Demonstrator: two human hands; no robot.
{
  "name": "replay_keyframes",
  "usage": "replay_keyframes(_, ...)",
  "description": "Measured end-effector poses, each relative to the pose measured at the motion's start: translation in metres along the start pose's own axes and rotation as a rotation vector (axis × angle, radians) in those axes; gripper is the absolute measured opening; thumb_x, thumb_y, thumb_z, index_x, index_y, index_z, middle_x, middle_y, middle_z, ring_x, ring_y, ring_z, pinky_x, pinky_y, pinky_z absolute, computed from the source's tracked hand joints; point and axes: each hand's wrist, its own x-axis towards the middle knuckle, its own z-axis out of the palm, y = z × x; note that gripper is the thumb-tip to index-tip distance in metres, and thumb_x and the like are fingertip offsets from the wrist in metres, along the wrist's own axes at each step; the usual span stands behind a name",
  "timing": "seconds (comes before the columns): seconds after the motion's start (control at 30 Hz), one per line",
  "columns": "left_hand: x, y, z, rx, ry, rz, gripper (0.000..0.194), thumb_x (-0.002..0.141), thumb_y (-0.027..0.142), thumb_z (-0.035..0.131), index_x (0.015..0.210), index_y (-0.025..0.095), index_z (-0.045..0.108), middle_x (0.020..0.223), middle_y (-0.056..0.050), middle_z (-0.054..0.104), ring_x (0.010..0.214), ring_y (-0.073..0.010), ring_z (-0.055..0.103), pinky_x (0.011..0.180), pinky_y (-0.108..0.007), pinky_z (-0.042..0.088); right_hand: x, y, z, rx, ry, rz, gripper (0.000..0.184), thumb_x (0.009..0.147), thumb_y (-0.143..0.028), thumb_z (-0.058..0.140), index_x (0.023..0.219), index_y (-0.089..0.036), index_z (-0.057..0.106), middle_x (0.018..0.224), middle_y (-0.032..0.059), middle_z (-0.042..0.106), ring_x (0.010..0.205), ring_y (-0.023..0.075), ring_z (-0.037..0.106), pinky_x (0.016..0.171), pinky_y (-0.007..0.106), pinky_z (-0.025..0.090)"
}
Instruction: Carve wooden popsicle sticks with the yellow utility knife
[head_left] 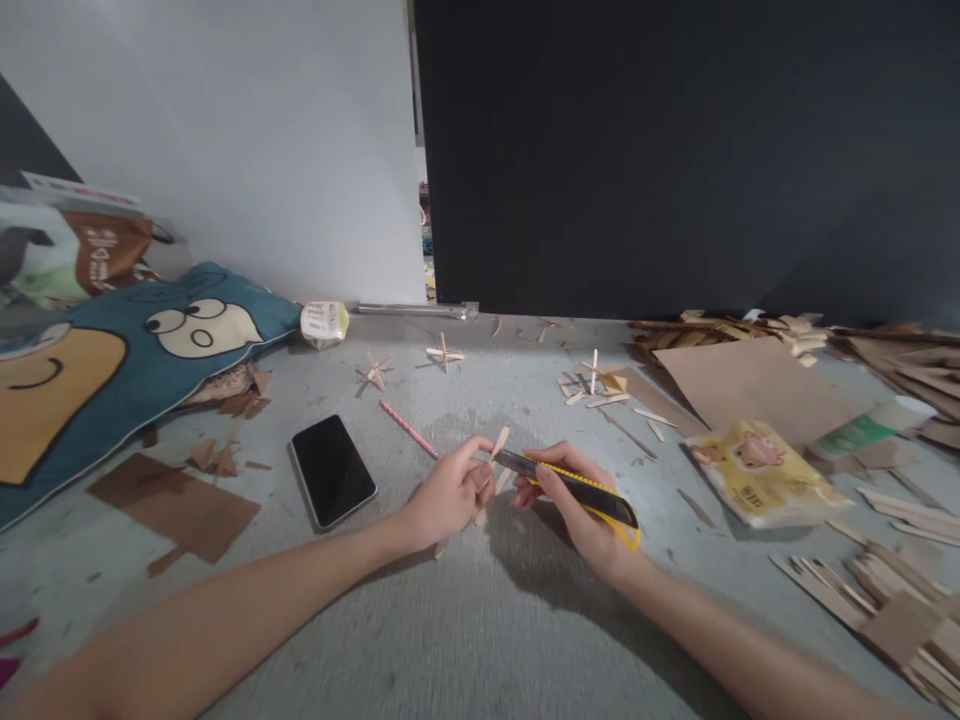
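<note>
My left hand (454, 488) pinches a small wooden craft stick (501, 440), whose rounded end points up past the fingertips. My right hand (581, 500) is wrapped round a black and yellow box cutter (585, 488). The cutter's tip meets the stick close to my left fingers; whether the blade cuts into it, I cannot make out. A second pale piece of wood (504, 480) shows just below the blade, partly hidden by my left hand. Behind my left hand lies a pink striped pencil-like stick (407, 428).
A phone (332, 470) lies to the left, near cut brown cardboard (176, 507) and a blue cartoon cushion (150, 370). Small stick crosses (445, 353) stand farther back. On the right are a yellow tissue pack (765, 472), a cup (874, 425) and bundled craft sticks (885, 610).
</note>
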Motion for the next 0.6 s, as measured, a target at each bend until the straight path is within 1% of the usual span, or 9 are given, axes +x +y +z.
replay_keyframes(0.1, 0.0002, 0.001, -0.0007, 0.036, 0.015, 0.022, 0.012, 0.1, 0.034, 0.049, 0.102, 0.023, 0.05, 0.057, 0.009, 0.047, 0.047, -0.0109, 0.043, 0.049, -0.021, 0.036, 0.0012, -0.0006, -0.0009, 0.003, -0.006, 0.005, 0.036, 0.096, -0.058, 0.067, 0.102, -0.022, 0.066, 0.079, 0.0043, 0.076, 0.064, 0.021, 0.076, 0.065, 0.036, 0.065)
replay_keyframes(0.2, 0.0004, 0.0017, -0.001, 0.031, 0.004, 0.021, 0.01, 0.1, 0.032, 0.048, 0.102, 0.023, 0.051, 0.057, 0.009, 0.047, 0.047, -0.0109, 0.042, 0.049, -0.021, 0.036, 0.0018, -0.0013, -0.0013, 0.019, -0.025, 0.02, 0.036, 0.096, -0.058, 0.067, 0.102, -0.022, 0.066, 0.081, 0.005, 0.077, 0.065, 0.0212, 0.076, 0.067, 0.036, 0.065)
replay_keyframes(0.37, 0.0001, -0.0001, -0.0016, 0.03, 0.001, 0.02, 0.011, 0.099, 0.026, 0.046, 0.106, 0.022, 0.053, 0.056, 0.009, 0.046, 0.047, -0.011, 0.041, 0.049, -0.02, 0.035, -0.0003, 0.001, 0.0013, 0.066, -0.011, 0.033, 0.035, 0.096, -0.057, 0.067, 0.102, -0.023, 0.066, 0.082, 0.0046, 0.077, 0.065, 0.0216, 0.077, 0.067, 0.036, 0.065)
replay_keyframes(0.5, 0.0005, -0.0016, -0.0019, 0.038, 0.011, 0.029, 0.01, 0.098, 0.025, 0.047, 0.104, 0.022, 0.054, 0.054, 0.009, 0.046, 0.046, -0.0106, 0.04, 0.048, -0.019, 0.034, -0.0026, 0.0017, 0.0045, 0.089, -0.005, 0.046, 0.033, 0.096, -0.056, 0.066, 0.103, -0.023, 0.066, 0.08, 0.004, 0.077, 0.065, 0.0214, 0.076, 0.068, 0.037, 0.065)
replay_keyframes(0.6, 0.0006, -0.0004, -0.0012, 0.016, 0.012, 0.016, 0.01, 0.097, 0.025, 0.047, 0.103, 0.021, 0.054, 0.054, 0.008, 0.046, 0.046, -0.0103, 0.04, 0.048, -0.019, 0.033, -0.0028, 0.0023, 0.0061, 0.068, 0.007, 0.058, 0.035, 0.096, -0.058, 0.066, 0.102, -0.023, 0.065, 0.08, 0.0045, 0.077, 0.064, 0.0216, 0.076, 0.065, 0.036, 0.065)
